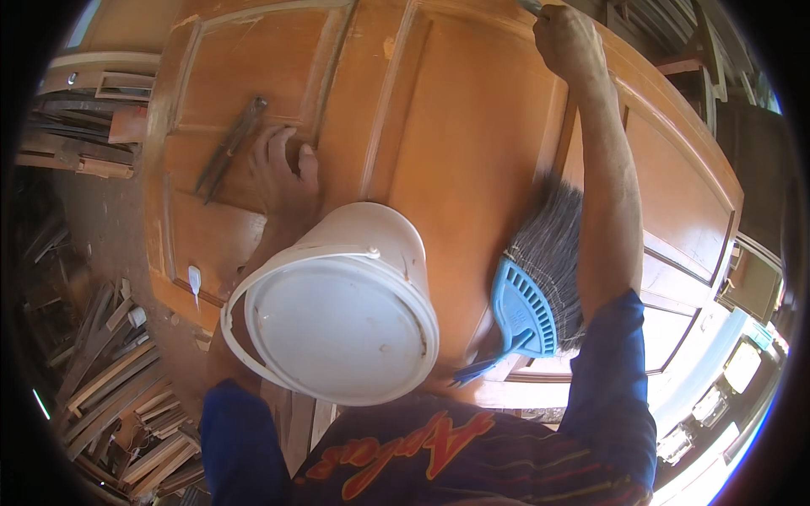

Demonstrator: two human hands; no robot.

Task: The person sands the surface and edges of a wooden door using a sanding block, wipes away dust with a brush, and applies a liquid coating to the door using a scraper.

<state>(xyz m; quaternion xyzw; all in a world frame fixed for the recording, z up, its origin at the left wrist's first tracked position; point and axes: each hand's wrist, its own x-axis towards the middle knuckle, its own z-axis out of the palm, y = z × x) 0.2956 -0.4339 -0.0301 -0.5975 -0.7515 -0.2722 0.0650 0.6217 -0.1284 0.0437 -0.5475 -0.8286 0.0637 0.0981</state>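
Note:
My left hand [287,173] rests on the brown wooden door panel [477,110], its fingers curved and apart with nothing in them. Beside its fingertips lies a dark two-legged metal tool [229,152], pincer-like in shape. At the far right edge of the panel, my right hand [569,42] is closed in a fist; a grey end [530,6] sticks out of it, the rest hidden. A white lidded bucket [337,333] with a handle stands close to me, covering part of my left forearm. A blue broom head [527,312] with dark bristles lies near my right forearm.
A small white pointed piece [195,278] lies at the panel's left edge. Wood offcuts [126,405] are piled on the floor at the lower left, and stacked boards [80,139] stand farther back. More timber [666,34] is at the far right.

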